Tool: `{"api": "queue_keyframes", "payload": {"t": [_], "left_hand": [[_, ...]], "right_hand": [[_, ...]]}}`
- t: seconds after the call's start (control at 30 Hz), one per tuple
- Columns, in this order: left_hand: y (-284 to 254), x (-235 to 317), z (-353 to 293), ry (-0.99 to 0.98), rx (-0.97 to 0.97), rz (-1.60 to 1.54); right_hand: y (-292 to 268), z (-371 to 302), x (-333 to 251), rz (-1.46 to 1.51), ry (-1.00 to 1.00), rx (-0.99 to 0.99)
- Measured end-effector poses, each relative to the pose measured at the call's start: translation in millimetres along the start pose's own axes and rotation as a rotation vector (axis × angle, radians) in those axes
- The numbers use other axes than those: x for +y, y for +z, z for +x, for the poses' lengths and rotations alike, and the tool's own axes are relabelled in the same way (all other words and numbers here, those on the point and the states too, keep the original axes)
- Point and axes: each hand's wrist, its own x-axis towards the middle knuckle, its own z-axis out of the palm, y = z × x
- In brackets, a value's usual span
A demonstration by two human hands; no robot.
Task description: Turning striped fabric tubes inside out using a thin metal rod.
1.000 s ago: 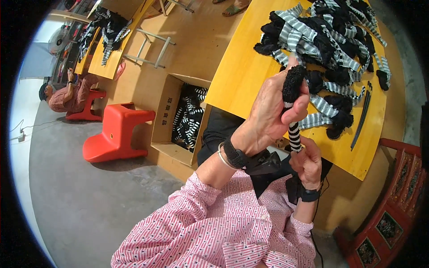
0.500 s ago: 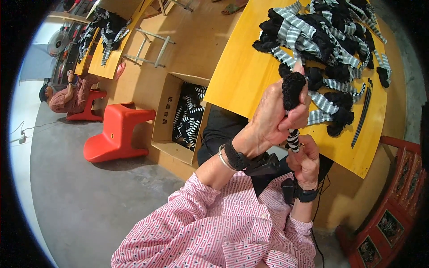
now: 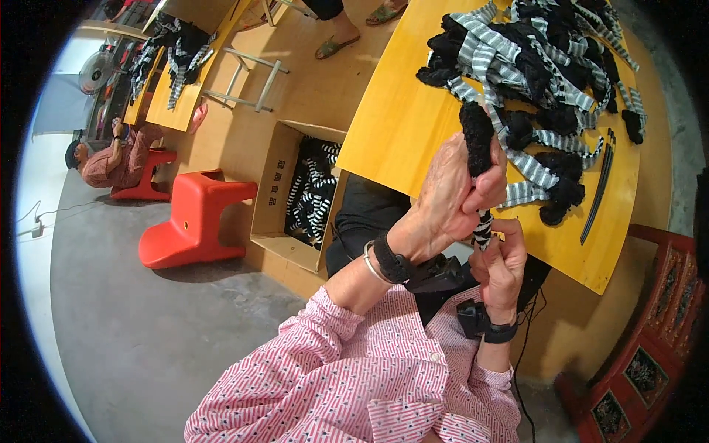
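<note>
Left hand point(image 3: 447, 192): clamped round black-and-striped plush tube point(image 3: 478, 136); right hand point(image 3: 502, 269): pinches its six-o'clock striped end; likely light, soft, best held mid-length.

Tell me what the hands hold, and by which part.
A fuzzy black-and-striped fabric piece: left hand around its middle, right hand at its striped lower end.

On my feed, the left grip point(image 3: 452, 190) hides the middle of the cloth tube point(image 3: 477, 136), the right grip point(image 3: 502, 267) its lower end. At upper centre, the top edge cuts off a person point(image 3: 343, 28) above the shins, and the tabletop point(image 3: 402, 111) at upper right. At left, the seated co-worker point(image 3: 114, 164) is too small for me to read the hands.
</note>
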Motion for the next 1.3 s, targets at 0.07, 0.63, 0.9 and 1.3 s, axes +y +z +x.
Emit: {"api": "queue_keyframes", "payload": {"t": [0.07,0.63,0.9,1.3], "left_hand": [[1,4,1,0.035,0.027,0.038],[-1,14,5,-0.296,-0.142,-0.013],[5,6,2,-0.185,-0.070,-0.047],[-1,1,3,-0.210,-0.261,-0.161]], "right_hand": [[-12,0,-1,-0.041,0.055,-0.092],[-37,10,-4,0.115,0.201,-0.254],[-2,2,-3,0.074,0.057,-0.027],[-13,-5,-4,0.503,0.251,-0.197]]}}
